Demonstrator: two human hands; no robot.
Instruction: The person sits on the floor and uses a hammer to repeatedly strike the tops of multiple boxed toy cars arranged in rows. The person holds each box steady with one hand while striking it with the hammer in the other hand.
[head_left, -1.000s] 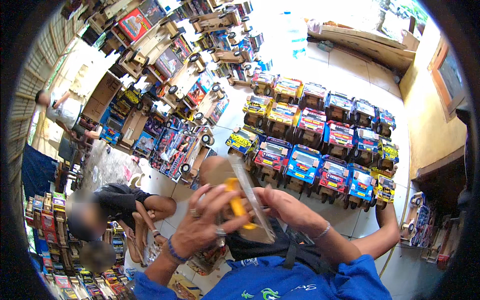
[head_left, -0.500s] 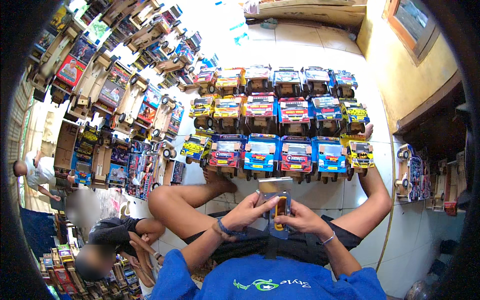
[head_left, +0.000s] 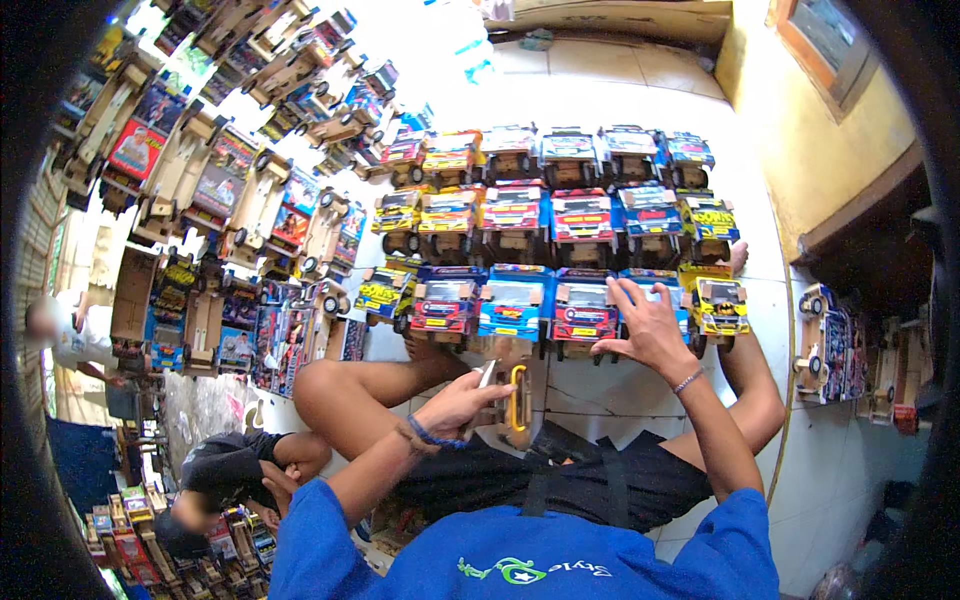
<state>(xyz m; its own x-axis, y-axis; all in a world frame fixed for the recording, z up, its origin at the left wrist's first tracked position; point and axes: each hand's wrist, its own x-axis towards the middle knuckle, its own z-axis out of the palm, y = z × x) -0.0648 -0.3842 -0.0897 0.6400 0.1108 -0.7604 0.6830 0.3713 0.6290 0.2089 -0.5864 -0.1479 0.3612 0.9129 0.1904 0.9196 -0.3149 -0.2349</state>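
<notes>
My left hand (head_left: pixel 455 405), a dark blue band at its wrist, is closed round a hand-held tool with a yellow loop (head_left: pixel 518 400) and a pale flat part. Its exact kind is hard to make out. Reaching forward, my right hand (head_left: pixel 655 328) has its fingers spread over the front row of toy trucks. It covers part of a blue toy truck (head_left: pixel 676 322), and its fingertips reach the edge of a red-and-white toy truck (head_left: pixel 585 310). Whether they touch is unclear. A blue-fronted toy truck (head_left: pixel 512 305) stands beyond the tool.
Several toy trucks stand in three rows before my crossed legs. More are stacked at left, with a toy truck (head_left: pixel 828 345) on its side at right. One person (head_left: pixel 235 465) sits at lower left; another (head_left: pixel 80 335) is farther off. A yellow wall (head_left: pixel 790 150) rises at right.
My right hand has let go of the tool and moved forward and right to the toy trucks. The left hand has shifted left with the tool.
</notes>
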